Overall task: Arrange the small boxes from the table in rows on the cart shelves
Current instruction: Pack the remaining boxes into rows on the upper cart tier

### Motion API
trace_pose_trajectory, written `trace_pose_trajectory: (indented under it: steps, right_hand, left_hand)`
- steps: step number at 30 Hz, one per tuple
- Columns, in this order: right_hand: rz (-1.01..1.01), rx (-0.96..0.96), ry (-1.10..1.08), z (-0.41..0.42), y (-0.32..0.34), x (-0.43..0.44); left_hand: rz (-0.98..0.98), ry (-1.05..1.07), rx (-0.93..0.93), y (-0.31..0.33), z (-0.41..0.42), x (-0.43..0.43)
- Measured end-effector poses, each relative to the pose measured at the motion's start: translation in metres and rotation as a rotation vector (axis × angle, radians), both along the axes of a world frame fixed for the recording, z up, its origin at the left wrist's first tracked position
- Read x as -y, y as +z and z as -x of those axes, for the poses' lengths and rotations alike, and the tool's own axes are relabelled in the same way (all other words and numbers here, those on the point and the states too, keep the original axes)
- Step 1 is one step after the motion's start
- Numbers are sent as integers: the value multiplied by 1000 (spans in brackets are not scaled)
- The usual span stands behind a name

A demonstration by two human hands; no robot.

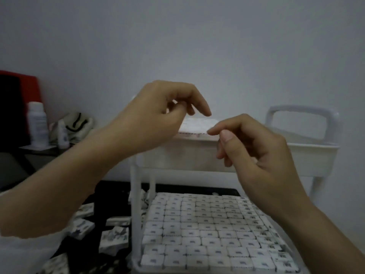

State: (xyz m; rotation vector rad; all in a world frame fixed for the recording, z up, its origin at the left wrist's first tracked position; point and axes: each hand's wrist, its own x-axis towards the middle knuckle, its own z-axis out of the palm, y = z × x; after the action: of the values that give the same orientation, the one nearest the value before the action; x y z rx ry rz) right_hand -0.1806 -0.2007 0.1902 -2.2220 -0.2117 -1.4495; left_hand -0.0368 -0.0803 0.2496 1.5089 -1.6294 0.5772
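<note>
**Cart** (136,194): white, 2 shelves in view.
- Lower shelf (138,264): packed w/ small boxes (207,230) in tight rows, front edge to back edge; looks full.
- Top shelf (312,155): short run of boxes, the top-shelf row (197,125), lying flat toward the left end. Rest of the floor hidden by rim & hands.

**Left hand** (158,113): raised over left end of top shelf, fingers curled, thumb tip against index. Blurred, so cannot tell if sth small is pinched there.

**Right hand** (260,153): just right of the top-shelf row, fingers loosely curled, nothing held. Index tip at the row's near-right corner; contact unclear.

**Loose boxes** (83,228): scattered & tilted on dark tabletop (110,188), left of cart, toward the front-left corner.

**Misc.**: white bottle (37,123) at far-left edge.

**Step (est.)**: lower shelf done; top-shelf row being laid or squared up.

**Next (est.)**: reach down-left to tabletop and take a box. Set it flush vs. the row's open end, same face up, w/o nudging neighbours out of line.
</note>
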Motion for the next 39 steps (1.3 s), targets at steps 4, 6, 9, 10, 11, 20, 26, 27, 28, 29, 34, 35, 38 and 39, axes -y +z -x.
trace_pose_trajectory:
  steps: [4,6,9,10,11,20,26,27,28,29,34,35,38,39]
  right_hand:
    - [-42,-148,243,-45,-38,-51]
    - [-59,-253,316,-72,-59,-71]
    - [-91,-432,350,-115,-94,-94]
    - [-99,-477,340,-129,-107,-100]
    - [-104,-521,315,-144,-119,-104]
    - [83,-763,94,-261,-198,-134]
    - [179,-816,192,-347,-212,-182]
    - [195,-820,195,-363,-212,-191]
    - [207,-831,193,-378,-211,-199]
    - [216,-853,185,-392,-211,-207]
    - [238,-1176,82,-442,-211,-240]
    - [269,-1269,70,-446,-211,-245]
    - [342,-1369,57,-452,-211,-250]
    - [346,-1366,60,-453,-209,-250]
  left_hand:
    - [140,82,-112,-60,-29,-77]
    - [107,183,-168,-99,-48,-107]
    - [30,363,-306,-160,-83,-146]
    - [10,418,-366,-178,-96,-159]
    - [-4,464,-436,-196,-109,-172]
    - [-35,856,-557,-299,-193,-258]
    - [-212,1132,-283,-318,-250,-279]
    - [-273,1165,-244,-319,-259,-281]
    - [-338,1193,-213,-321,-268,-282]
    - [-403,1214,-194,-322,-275,-283]
    - [-465,1258,-171,-328,-286,-291]
    - [-422,1260,-171,-327,-285,-294]
    - [-343,1251,-263,-325,-280,-303]
    - [-328,1226,-334,-325,-278,-306]
